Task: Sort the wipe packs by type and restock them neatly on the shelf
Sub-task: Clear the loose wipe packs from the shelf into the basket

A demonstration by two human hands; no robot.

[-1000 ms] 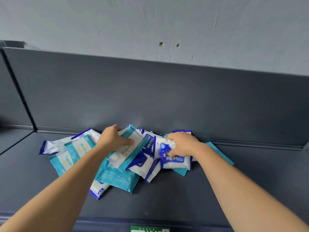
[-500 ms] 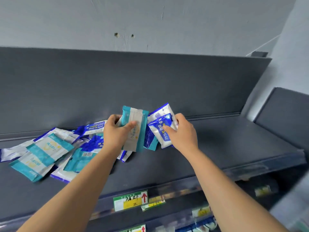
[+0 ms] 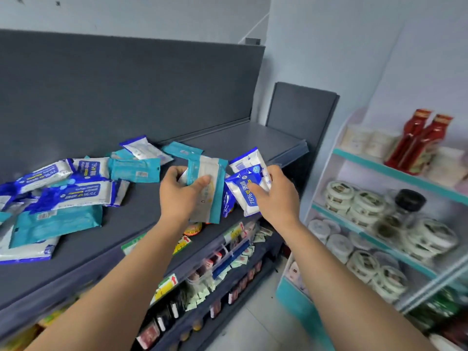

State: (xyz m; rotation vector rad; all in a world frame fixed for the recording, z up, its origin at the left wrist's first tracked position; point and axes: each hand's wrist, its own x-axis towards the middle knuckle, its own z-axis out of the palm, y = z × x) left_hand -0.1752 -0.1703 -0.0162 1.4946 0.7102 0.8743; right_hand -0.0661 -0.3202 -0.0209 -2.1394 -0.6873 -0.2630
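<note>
My left hand (image 3: 181, 193) grips a teal-and-white wipe pack (image 3: 211, 191), held upright above the dark grey shelf (image 3: 157, 224). My right hand (image 3: 274, 196) grips blue-and-white 75% alcohol wipe packs (image 3: 244, 192), two of them showing, just to the right of the teal pack. A loose heap of mixed packs lies on the shelf's left side: blue-and-white ones (image 3: 76, 193) and teal ones (image 3: 55, 221). More teal packs (image 3: 134, 169) and a blue-and-white pack (image 3: 141, 148) lie near the back panel.
The shelf's right end (image 3: 266, 140) lies bare. Lower shelves (image 3: 217, 274) with price tags hold small goods. To the right stands a white-and-teal rack (image 3: 395, 171) with round tins, jars and red bottles (image 3: 417, 140). A grey back panel (image 3: 126, 92) rises behind.
Both hands have lifted their packs off the heap and carried them rightward along the shelf. My view has swung right, so the heap now lies at the left.
</note>
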